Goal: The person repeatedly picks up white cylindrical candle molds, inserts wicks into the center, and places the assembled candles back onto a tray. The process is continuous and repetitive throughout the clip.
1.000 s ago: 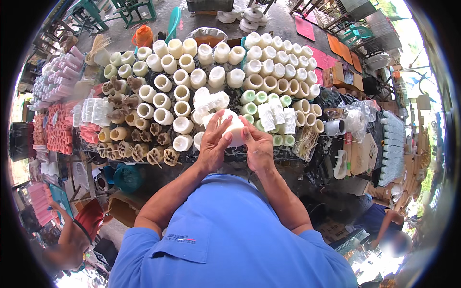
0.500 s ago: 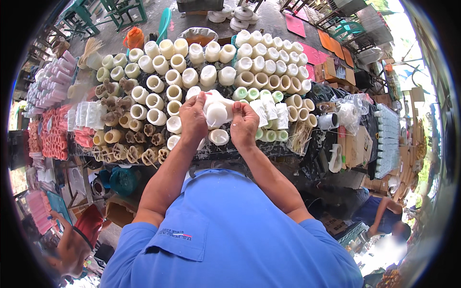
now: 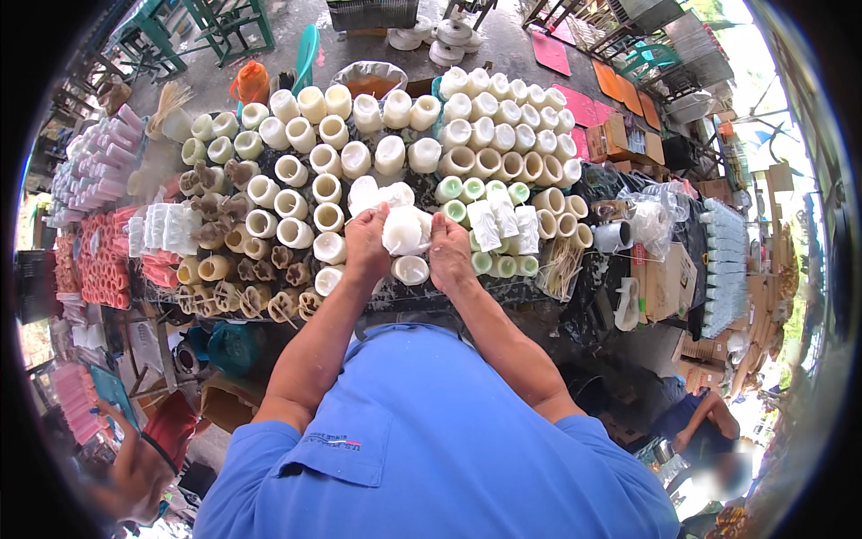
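Observation:
In front of my chest, a round white pillar candle (image 3: 402, 232) is held between both hands. My left hand (image 3: 366, 247) grips its left side, with thumb and fingers closed. On the opposite side, the fingers of my right hand (image 3: 451, 253) are pressed against it. Just beyond lies more white wax (image 3: 392, 192), whose outline is partly hidden by the held candle. A cream candle (image 3: 410, 269) stands on the table just below my hands. Rows of hollow cream candle cups (image 3: 290, 202) stand left of my left hand; pale green candles (image 3: 455, 212) and white wrapped pieces (image 3: 483, 225) are by my right hand.
Brown flower-shaped candles (image 3: 254, 297) and pink candles (image 3: 103, 260) fill the table's left. A bundle of wicks (image 3: 561, 268), a metal cup (image 3: 613, 236) and plastic bags (image 3: 655, 216) are at right. One person (image 3: 153, 449) is at lower left, another (image 3: 700, 422) at lower right.
Both hands have come a little nearer to my body with the white candle. My right hand's fingers have moved from white material at the candle's far side to its right side.

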Motion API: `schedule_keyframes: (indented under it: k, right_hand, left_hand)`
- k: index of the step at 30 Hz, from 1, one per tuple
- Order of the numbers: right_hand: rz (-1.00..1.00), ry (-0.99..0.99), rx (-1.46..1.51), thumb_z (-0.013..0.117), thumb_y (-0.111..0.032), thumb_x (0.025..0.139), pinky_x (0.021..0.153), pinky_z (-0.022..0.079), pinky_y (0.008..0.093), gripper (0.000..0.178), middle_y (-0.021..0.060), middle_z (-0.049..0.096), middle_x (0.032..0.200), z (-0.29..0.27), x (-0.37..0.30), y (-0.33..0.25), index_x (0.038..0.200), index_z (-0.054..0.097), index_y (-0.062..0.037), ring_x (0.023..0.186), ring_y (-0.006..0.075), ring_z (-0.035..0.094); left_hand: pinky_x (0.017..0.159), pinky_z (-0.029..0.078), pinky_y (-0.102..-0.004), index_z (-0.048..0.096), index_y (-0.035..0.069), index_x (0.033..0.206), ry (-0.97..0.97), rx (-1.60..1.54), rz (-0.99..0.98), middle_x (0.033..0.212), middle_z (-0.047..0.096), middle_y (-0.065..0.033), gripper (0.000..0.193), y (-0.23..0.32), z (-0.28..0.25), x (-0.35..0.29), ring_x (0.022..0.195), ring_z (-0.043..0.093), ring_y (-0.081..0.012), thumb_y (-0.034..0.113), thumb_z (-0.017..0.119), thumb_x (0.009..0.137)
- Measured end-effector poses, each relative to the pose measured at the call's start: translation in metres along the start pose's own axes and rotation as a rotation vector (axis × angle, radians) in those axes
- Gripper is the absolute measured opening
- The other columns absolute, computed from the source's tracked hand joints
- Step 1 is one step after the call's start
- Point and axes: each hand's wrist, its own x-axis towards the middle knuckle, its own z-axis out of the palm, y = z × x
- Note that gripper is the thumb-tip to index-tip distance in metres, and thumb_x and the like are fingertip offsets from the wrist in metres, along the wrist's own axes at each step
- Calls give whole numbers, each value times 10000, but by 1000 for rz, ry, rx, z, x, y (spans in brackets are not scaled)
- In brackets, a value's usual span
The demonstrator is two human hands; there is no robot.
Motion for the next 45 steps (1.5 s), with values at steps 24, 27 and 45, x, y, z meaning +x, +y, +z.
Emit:
schedule_keyframes:
  k: [24,27,45]
  right_hand:
    - [476,-174,-123,516,-234,1101,695,696,522,337,190,766,1114,-5,-15,-66,1257,701,0,908,331,799]
    - [494,-189,-199,523,-264,1118,571,691,473,394,188,742,1117,-4,-21,-62,1395,612,1,869,303,788]
    - [-358,-480,-898,1010,-251,708,938,605,426,1156,240,530,1480,13,-88,-98,1604,332,20,1232,323,665]
  left_hand:
    - [1257,386,-530,220,83,1697,-695,1164,811,1728,247,-286,1032,53,-11,-64,1521,421,-485,97,836,869]
    - [1162,503,-537,154,69,1702,-565,1241,951,1642,305,-287,1230,46,-14,-68,1469,456,-501,131,934,754]
    - [933,618,-399,445,37,1292,-515,935,530,1160,610,-150,983,100,-11,-76,1019,690,-232,209,1060,546]
